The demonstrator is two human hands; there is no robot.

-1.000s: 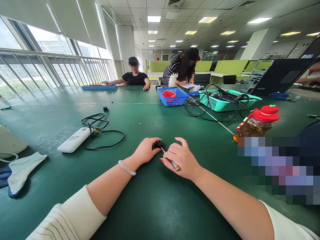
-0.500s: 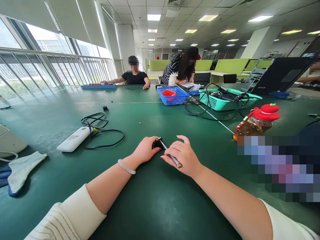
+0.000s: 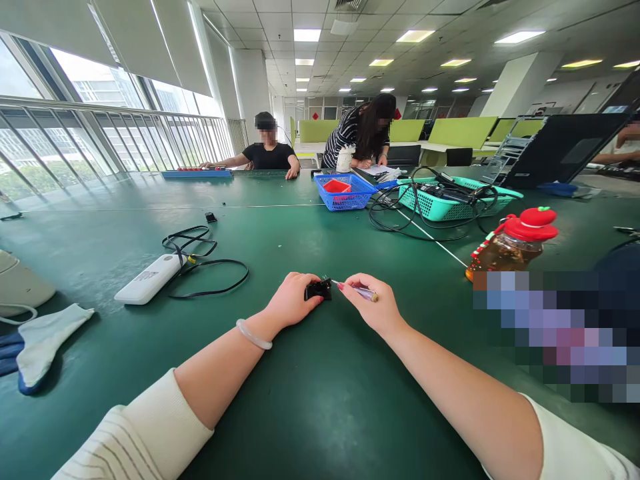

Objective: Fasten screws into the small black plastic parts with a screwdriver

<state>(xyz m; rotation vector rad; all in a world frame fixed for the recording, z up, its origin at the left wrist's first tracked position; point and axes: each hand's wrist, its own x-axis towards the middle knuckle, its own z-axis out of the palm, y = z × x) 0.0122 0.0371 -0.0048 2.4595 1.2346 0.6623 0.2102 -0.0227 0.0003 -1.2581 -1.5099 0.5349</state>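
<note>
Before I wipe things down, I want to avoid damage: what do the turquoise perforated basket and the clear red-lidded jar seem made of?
The turquoise perforated basket looks like moulded plastic, slightly glossy, judging by its even colour and regular holes. The clear red-lidded jar seems glossy glass or hard plastic, see-through with highlights.

The left hand (image 3: pixel 293 298) grips a small black rectangular part (image 3: pixel 318 289) on the dark green table (image 3: pixel 310 393), while just to the part's right the right hand (image 3: pixel 375 303) holds a slim metallic pen-like tool (image 3: pixel 361 291), its tip near the part, and a white power bank (image 3: pixel 151 279) lies to its left.
</note>
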